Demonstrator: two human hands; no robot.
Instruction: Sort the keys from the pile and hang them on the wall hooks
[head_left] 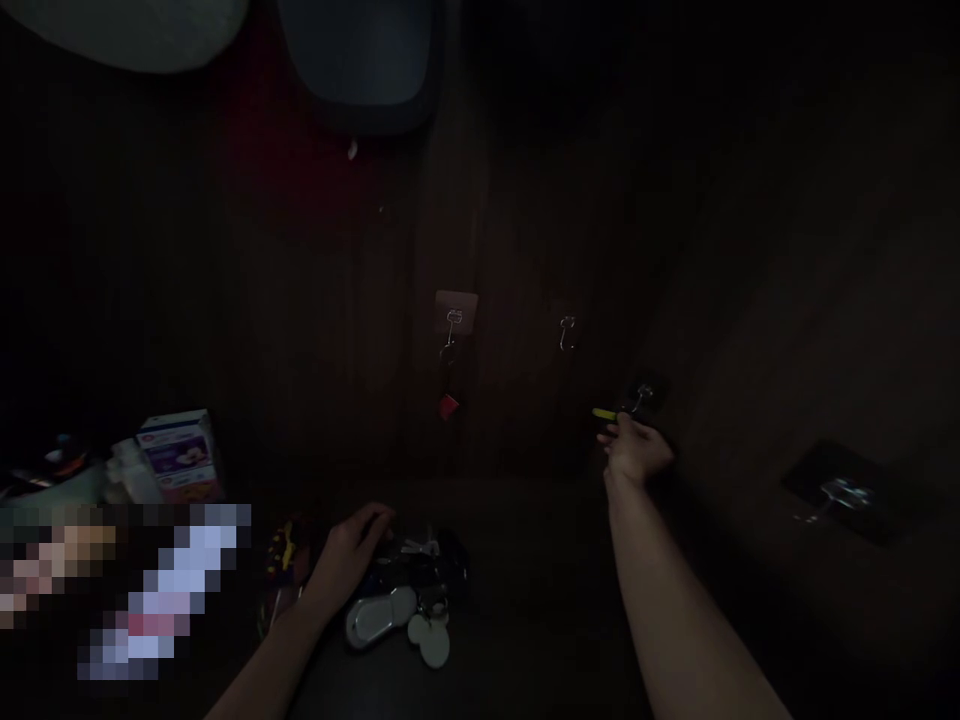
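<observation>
In the dim head view, my right hand (634, 450) is raised to a wire wall hook (643, 394), fingers pinched on a small item with a bright yellow piece (604, 414). The rest of that item is hidden by the fingers and the dark. My left hand (356, 540) rests low on the dark surface, fingers loosely extended and holding nothing visible. Just right of it lies a pile of keys (421, 546), with a grey-white oval fob (381, 618) and a pale mouse-head-shaped keychain (430, 640).
A red tag (448, 405) hangs from a hook (454, 318) on the brown back panel. Another hook (568, 333) is to its right, and one (846, 495) juts from the right wall. Small boxes (180, 452) stand at left. A dark rounded object (364, 60) hangs overhead.
</observation>
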